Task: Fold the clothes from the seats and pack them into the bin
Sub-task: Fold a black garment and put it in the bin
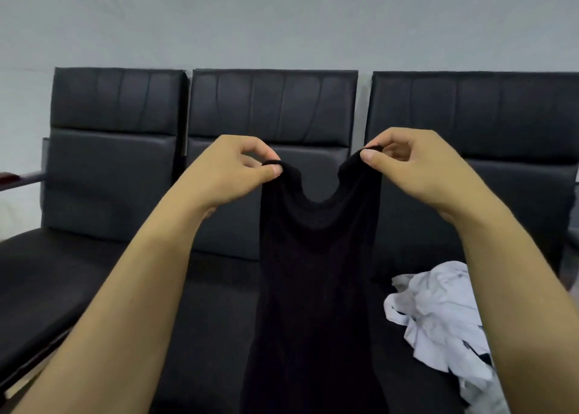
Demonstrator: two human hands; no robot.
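Three black seats point(272, 116) line a pale grey wall point(282, 16), their padded backs side by side and their cushions running toward the camera. In front of the middle seat hangs a black top point(313, 272), held up in the air by its two shoulder straps; its long axis runs straight up and down, the scooped neckline at the top and the body falling toward the bottom edge of the view, where the hem passes out of sight. The garment hangs narrow between the two forearms, its front or back facing the camera; which cannot be told. A crumpled white garment point(438, 313) lies on the cushion of the right-hand seat, low and right of the black top and partly hidden behind the right forearm. The left hand point(228, 169) pinches the left strap between thumb and forefinger, the other fingers curled loosely above it. The right hand point(410, 166) pinches the right strap the same way, thumb pressed on the cloth, remaining fingers bent inward. Both hands sit level, well apart, at the height of the seat backs.
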